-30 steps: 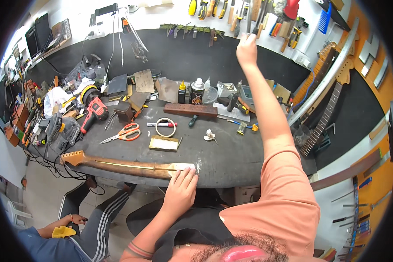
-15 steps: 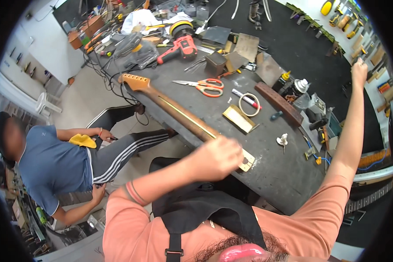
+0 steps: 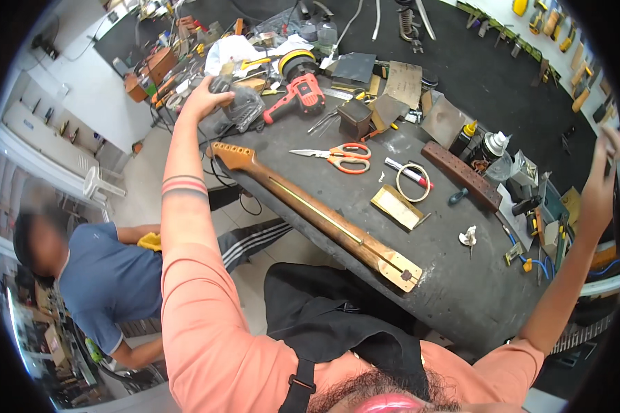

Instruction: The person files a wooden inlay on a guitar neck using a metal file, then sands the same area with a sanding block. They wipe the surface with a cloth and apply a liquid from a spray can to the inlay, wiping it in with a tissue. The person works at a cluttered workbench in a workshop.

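My left hand (image 3: 210, 95) reaches to the far left of the bench, closed on a dark grey power tool (image 3: 223, 87) with a cloudy plastic part (image 3: 246, 114) beside it. My right hand (image 3: 603, 162) is raised at the far right near the rim, its fingers smeared, so its contents cannot be made out. The wooden guitar neck (image 3: 313, 217) lies along the near bench edge, a brass-coloured strip in its channel. About it lie orange-handled scissors (image 3: 348, 158), a tape roll (image 3: 421, 184) and a pale rectangular block (image 3: 396, 206).
A red polisher (image 3: 303, 96), bottles (image 3: 492, 144), a dark wooden bar (image 3: 455, 172) and scraps crowd the back of the bench (image 3: 461, 289). Tools hang at the upper right. A seated co-worker (image 3: 110, 282) in blue is at lower left, near a white stool (image 3: 100, 180) and trailing cables.
My left hand has left the neck's heel and moved up-left onto the dark tool. My right arm has swung down and rightward in the picture. The view has rotated and shifted.
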The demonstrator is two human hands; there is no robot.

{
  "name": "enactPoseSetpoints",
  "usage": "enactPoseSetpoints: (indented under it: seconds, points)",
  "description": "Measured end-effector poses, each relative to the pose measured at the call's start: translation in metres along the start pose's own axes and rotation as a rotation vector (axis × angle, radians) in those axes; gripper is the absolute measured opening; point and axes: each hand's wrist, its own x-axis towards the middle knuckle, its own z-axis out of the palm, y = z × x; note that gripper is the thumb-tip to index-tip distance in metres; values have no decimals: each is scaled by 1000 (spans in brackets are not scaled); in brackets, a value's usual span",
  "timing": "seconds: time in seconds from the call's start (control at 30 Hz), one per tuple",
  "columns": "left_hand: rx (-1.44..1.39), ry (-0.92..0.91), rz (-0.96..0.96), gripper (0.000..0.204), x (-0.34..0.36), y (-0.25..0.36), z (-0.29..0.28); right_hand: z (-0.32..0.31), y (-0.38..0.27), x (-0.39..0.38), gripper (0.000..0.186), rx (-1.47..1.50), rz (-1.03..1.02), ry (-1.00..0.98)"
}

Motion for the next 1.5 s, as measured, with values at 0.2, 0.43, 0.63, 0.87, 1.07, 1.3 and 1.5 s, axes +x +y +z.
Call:
enactPoseSetpoints:
  seconds: [0.2,0.43,0.63,0.87,1.07,1.3,1.5]
  points:
    - [58,278,-8,82,-26,62,11,-40,-114,-141,26,701,-200,-326]
    - [-1193,398,-7,36,-112,47,-78,-13,-209,-199,27,1110,342,-381]
    - [-1704,291,65,56,-256,49,-56,21,-343,-163,35,1464,66,-193]
    - [-1950,337,-71,73,-436,68,39,21,-420,-190,50,1365,-28,-246]
    - [-2017,368,-319,77,-488,92,83,12,-418,-236,34,1305,12,-202]
    - [-2035,269,-305,75,-486,98,95,9,-390,-241,22,1272,43,-109]
    - [-1705,159,-189,80,-459,123,51,-21,-344,-254,36,1190,236,-469]
